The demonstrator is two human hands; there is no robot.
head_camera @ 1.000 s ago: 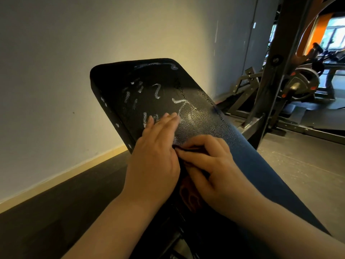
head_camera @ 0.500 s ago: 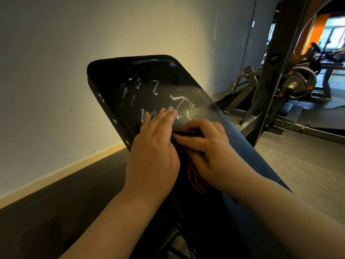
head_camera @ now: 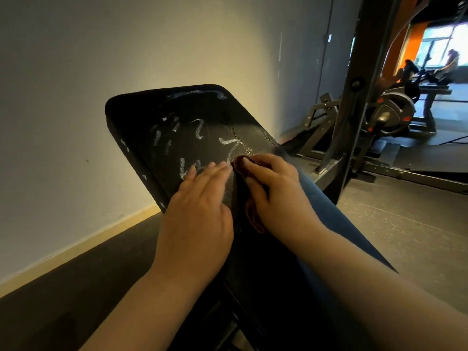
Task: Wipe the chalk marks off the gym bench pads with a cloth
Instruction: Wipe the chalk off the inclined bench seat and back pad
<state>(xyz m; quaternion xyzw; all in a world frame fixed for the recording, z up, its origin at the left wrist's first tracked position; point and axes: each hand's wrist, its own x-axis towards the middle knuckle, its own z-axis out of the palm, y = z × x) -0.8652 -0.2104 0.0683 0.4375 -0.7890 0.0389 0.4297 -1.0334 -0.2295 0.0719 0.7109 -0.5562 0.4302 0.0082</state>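
Chalk marks point(head_camera: 197, 130) cover the bench pad point(head_camera: 141, 117) just beyond both sets of fingertips, so most of the wiping looks undone. Right hand point(head_camera: 273, 193) clutches the cloth point(head_camera: 253, 216) against the pad; left hand point(head_camera: 200, 206) lies flat beside it, fingers straight.

Mostly hidden under the right hand point(head_camera: 276, 196): the cloth point(head_camera: 253, 220), showing only at the fingertips and below the palm. Partly covered by the left hand point(head_camera: 197, 209): the nearest chalk marks point(head_camera: 182, 168). Lower bench pad point(head_camera: 177, 110) masked by both forearms and cut off at the bottom edge. Far figure point(head_camera: 450, 64) too blurred to make out.
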